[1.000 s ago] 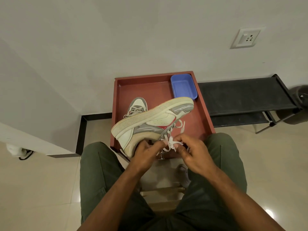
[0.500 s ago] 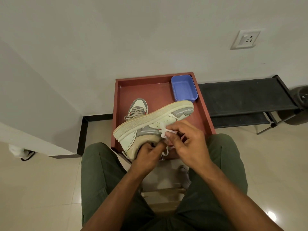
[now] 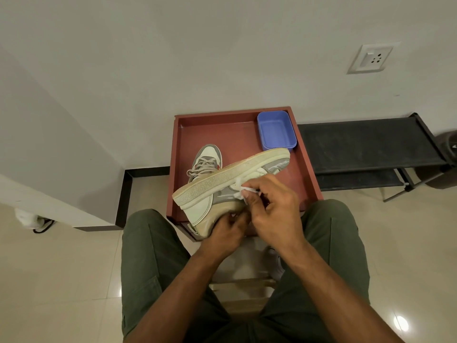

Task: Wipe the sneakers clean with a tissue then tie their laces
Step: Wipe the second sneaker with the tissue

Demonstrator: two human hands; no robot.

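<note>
Over red tray (image 3: 309, 179), right hand (image 3: 274, 209) wipes sneaker (image 3: 212, 186).

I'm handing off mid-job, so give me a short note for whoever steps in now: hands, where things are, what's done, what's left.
Left hand: grips the heel end of the held sneaker, which is tipped on its side, sole facing the camera.
Right hand: pinches a white tissue against that sneaker's side.
Second sneaker: upright in the red tray, laces loose, behind the held one. Blue tub sits in the tray's far right corner.
Done: wiping of the held sneaker is under way.
Left: finish the wipe, wipe the second sneaker if needed, tie both pairs of laces. The held sneaker's laces are hidden by the hands.
</note>
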